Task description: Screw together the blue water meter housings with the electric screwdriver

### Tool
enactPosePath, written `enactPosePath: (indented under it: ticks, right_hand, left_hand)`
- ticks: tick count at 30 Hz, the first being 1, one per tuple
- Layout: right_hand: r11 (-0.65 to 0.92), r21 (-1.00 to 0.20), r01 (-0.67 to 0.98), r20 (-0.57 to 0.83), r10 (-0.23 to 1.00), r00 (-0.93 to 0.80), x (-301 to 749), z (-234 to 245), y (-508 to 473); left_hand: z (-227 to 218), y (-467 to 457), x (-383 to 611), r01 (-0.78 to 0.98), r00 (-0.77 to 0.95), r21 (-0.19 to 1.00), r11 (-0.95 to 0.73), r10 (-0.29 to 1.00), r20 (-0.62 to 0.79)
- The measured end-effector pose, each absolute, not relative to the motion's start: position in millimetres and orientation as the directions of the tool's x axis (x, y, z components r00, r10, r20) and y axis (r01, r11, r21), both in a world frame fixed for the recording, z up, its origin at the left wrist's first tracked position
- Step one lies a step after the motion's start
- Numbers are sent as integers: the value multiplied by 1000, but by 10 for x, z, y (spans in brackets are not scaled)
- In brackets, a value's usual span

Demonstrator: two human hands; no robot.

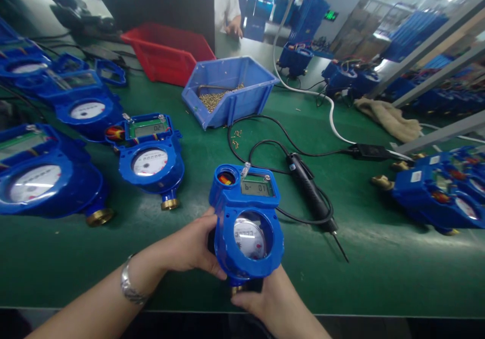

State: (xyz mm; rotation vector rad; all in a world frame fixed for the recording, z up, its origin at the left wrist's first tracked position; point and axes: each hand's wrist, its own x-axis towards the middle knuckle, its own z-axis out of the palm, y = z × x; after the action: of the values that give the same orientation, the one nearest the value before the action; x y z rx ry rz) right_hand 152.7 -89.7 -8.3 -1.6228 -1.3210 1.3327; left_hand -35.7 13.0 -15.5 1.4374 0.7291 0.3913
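A blue water meter (247,223) with a small display and a round dial is held upright near the front edge of the green table (379,268). My left hand (193,248) grips its left side, fingers wrapped round the casing; a silver bracelet sits on that wrist. My right hand (265,296) holds it from below at the brass fitting, fingers mostly hidden under the meter. A black electric screwdriver (312,197) lies on the table just right of the meter, its cable looping behind.
Several more blue meters (151,159) lie at the left, and others (439,192) at the right. A blue bin of brass screws (229,91) and a red bin (166,51) stand behind. Another person's hand (234,28) rests at the far edge. A cloth (390,116) lies at back right.
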Motion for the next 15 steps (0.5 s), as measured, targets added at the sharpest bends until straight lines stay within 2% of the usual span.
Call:
enactPosePath:
  ticks: [7, 12, 15]
  right_hand:
    - [-189, -971, 147, -156, 965, 209, 1140, -308, -807]
    - [-217, -974, 72, -188, 938, 290, 1035, -300, -751]
    - [-236, -972, 15, -222, 930, 292, 1018, -305, -749]
  left_hand:
    - [-106, 150, -360, 149, 740, 985, 84, 652, -168]
    - [-82, 153, -350, 99, 755, 986, 137, 635, -164]
    - [-75, 123, -328, 104, 733, 989, 108, 663, -149]
